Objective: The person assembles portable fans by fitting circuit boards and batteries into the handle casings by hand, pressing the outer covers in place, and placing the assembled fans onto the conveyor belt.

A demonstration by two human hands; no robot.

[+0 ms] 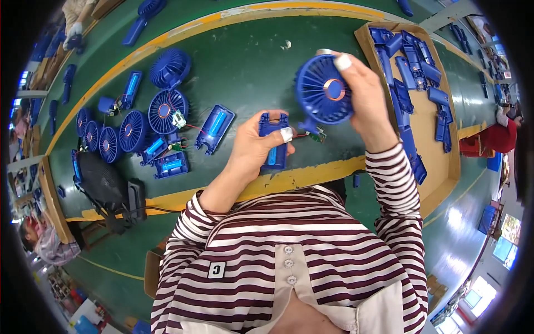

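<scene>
My left hand [257, 143] is closed round a blue fan handle half [273, 153] with a light-blue battery in it, its thumb laid across the front. In my right hand [364, 94] is a round blue fan head [324, 89] with a copper-coloured centre, held up by its right edge. A small green circuit board [317, 135] hangs on wires between the fan head and the handle half. White wraps cover the tips of both thumbs. Left of my left hand, another handle half with a battery [215, 129] lies on the green table.
Several blue fan heads [133, 131] with wired handle halves lie on the left of the table [250, 61]. A cardboard tray [439, 161] of blue handle shells stands at the right. A black mesh bag [103, 178] sits at the near left edge. Other people [47, 242] are at the far sides.
</scene>
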